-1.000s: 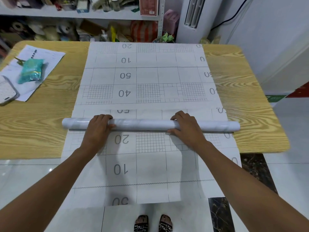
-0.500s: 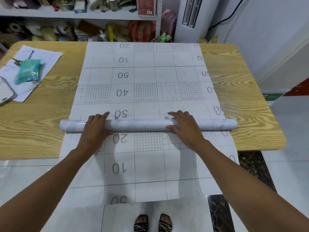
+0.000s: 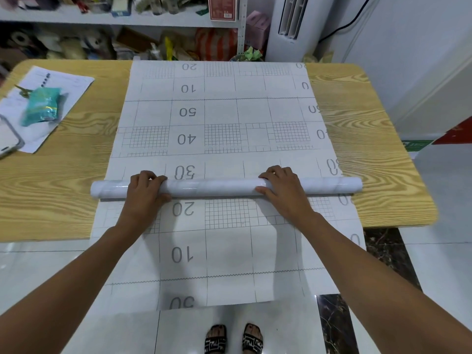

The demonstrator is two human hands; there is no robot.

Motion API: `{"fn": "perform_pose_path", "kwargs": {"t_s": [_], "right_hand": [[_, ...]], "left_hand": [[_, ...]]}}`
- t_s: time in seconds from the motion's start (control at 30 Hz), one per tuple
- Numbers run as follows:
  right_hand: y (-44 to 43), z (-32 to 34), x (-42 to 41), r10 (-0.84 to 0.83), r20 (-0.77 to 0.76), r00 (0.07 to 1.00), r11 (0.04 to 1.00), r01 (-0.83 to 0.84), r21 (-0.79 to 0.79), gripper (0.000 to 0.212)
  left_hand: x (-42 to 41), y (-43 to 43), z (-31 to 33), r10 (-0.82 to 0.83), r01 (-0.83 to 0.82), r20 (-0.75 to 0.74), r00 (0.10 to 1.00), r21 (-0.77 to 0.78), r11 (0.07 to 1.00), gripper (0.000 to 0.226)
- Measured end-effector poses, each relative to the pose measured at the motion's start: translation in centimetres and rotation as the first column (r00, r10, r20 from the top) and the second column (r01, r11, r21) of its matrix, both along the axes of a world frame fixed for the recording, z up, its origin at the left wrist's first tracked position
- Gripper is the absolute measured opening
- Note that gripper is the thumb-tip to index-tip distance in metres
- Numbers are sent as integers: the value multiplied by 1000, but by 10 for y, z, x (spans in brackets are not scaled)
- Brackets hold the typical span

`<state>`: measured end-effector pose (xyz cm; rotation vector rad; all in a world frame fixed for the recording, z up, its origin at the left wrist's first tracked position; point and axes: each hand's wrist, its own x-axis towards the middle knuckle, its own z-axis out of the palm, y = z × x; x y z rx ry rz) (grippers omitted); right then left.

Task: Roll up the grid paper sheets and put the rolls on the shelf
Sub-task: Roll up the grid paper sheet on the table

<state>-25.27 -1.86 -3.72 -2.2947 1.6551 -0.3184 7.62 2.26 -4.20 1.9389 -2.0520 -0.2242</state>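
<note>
We are standing at a wood-grain table [image 3: 370, 149] with rounded corners, looking down at a wide grid sheet [image 3: 222, 118] that is lying flat across it and hanging over the near edge toward our sandals [image 3: 233, 339]. The sheet is matte white, ruled in thin grey lines, with patches of fine squares and large grey numbers reading upside down to us: 20, 10, 50, 40 and 30 going from the far end toward the roll, then 20, 10 and 30 on the near side. A zigzag line is crossing the hanging part. The roll [image 3: 212, 187], a smooth, glossy tube with faint marbling, is lying crosswise on the sheet near the table's front edge. Our left hand [image 3: 145, 192] is curling over the roll left of centre, fingers wrapped over the top and thumb underneath, and our right hand [image 3: 283, 192] is doing the same right of centre. At far left a crinkly teal packet [image 3: 42, 106] is resting on a printed paper [image 3: 69, 85], its text too small to read, beside a phone [image 3: 9, 139]. A cluttered shelf [image 3: 122, 20] is running behind the table.
</note>
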Motion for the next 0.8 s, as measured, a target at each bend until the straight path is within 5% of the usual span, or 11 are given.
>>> {"fn": "perform_pose_path", "kwargs": {"t_s": [0.3,0.47,0.8], "right_hand": [[2,-1,-4,21,36,999,1000,-21,-17,63],[0,-2,-4,-2,81,997,999,5,-42,50],[-1,0,-6,27,59,998,1000,-26,-12,37]], "left_hand": [[2,-2,1,-57,55,-40,998,-42,998,63],[2,-6,3,-58,55,-63,996,-50,997,34],[10,-8,-7,-33,32,-12,999,-19,999,31]]}}
